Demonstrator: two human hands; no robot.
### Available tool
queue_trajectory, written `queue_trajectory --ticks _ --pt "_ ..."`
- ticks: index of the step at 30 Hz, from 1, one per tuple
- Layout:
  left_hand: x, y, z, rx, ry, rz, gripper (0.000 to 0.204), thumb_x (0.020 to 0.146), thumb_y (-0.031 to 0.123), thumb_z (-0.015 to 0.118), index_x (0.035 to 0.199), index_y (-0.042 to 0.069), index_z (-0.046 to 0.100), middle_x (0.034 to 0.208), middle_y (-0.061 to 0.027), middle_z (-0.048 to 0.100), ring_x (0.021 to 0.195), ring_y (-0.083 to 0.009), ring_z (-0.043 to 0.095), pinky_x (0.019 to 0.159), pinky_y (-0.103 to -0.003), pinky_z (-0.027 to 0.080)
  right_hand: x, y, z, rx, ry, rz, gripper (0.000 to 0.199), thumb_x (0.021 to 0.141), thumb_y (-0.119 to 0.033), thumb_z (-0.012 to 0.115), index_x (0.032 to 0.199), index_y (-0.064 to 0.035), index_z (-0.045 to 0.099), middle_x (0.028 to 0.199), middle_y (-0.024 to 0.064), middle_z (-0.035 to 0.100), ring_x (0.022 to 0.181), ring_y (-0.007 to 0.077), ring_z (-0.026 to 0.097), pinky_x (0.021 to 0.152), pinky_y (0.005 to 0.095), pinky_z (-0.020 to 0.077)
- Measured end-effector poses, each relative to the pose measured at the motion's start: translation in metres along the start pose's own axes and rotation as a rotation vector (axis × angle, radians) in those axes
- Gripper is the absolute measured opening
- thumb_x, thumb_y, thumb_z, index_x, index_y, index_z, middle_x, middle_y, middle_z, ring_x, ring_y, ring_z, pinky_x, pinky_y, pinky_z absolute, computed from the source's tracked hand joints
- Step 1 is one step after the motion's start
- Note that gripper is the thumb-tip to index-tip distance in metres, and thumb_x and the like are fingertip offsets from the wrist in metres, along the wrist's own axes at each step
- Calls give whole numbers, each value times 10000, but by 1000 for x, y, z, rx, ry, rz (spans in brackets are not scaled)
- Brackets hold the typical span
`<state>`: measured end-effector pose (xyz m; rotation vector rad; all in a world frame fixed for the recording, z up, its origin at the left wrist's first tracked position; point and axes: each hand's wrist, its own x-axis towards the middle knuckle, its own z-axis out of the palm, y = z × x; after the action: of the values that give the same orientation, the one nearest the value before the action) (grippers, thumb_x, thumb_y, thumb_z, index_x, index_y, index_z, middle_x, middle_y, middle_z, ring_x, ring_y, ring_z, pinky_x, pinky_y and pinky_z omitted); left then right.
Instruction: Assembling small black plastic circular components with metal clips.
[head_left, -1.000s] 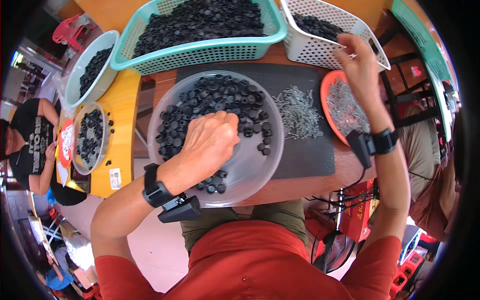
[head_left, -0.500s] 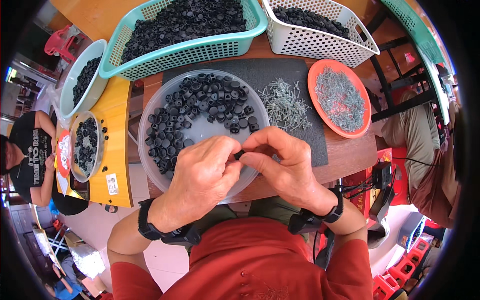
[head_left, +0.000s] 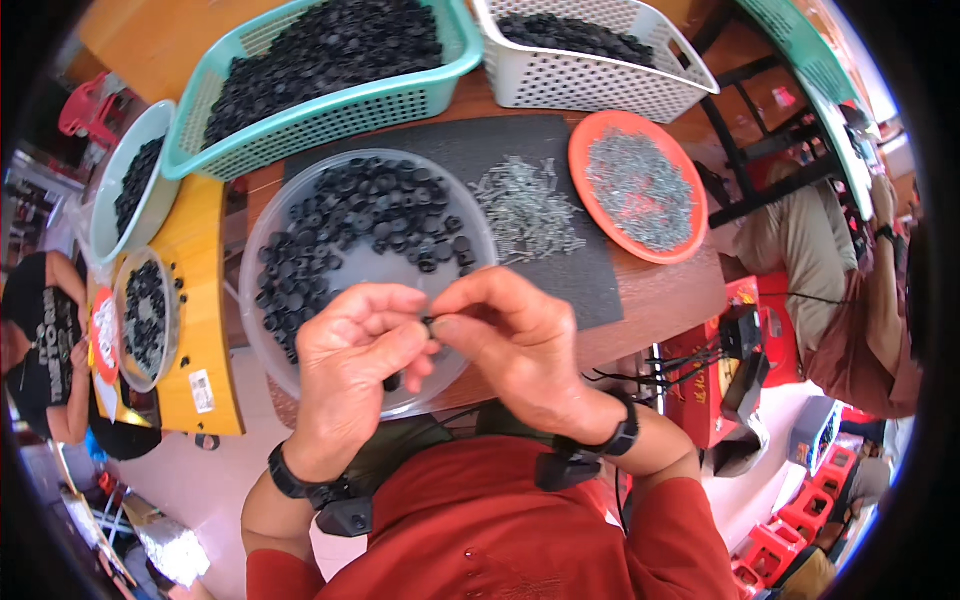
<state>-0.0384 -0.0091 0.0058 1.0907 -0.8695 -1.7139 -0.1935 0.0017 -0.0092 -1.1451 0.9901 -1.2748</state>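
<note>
My left hand and my right hand meet over the near side of a round clear tub. My right thumb and index finger pinch a small dark piece at the left fingertips; its exact kind is hidden. The left fingers are curled, and a black plastic cap peeks out beneath them. Many such black caps lie in the tub, mostly along its far and left sides. Right of it, a heap of silver screws rests on a dark mat.
More screws fill an orange plate. Behind stand a teal basket and a white basket of black parts. At left, a yellow table holds a pale bowl and a smaller tub; a person sits there.
The view has shifted, so the table sits further left. My left hand has turned and loosened its fingers, showing a black cap underneath. The right hand keeps its pinch.
</note>
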Motion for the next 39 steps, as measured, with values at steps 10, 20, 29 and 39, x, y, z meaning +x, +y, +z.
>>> queue_trajectory --ticks 10,20,29,39 --pt "-4 -8 -10 59 -21 35 234 834 150 671 947 -43 600 765 -97 639 598 -117 584 513 -217 455 3 11 -14 -510 120 -418 174 688 37 674 827 -15 583 746 106 544 687 292 547 593 363 447" --pt "-1 -9 -11 104 10 39 281 832 225 677 916 -23 573 742 -82 607 572 -119 548 503 -218 427 27 23 -81 -1036 45 -500 159 646 31 662 782 -48 639 720 94 523 689 286 525 598 377 435" --pt "1 -11 -21 57 -11 40 242 834 175 681 931 -29 595 743 -79 628 589 -102 573 513 -193 437 26 12 -70 -950 -233 -376 151 639 24 656 768 -48 625 727 93 519 704 284 530 600 379 441" --pt "3 -10 -21 -14 -56 8 221 836 151 673 934 -31 594 755 -86 631 601 -110 579 513 -199 442 22 18 -74 -944 -279 -421 131 664 24 658 752 -11 567 719 106 526 703 304 534 601 373 442"
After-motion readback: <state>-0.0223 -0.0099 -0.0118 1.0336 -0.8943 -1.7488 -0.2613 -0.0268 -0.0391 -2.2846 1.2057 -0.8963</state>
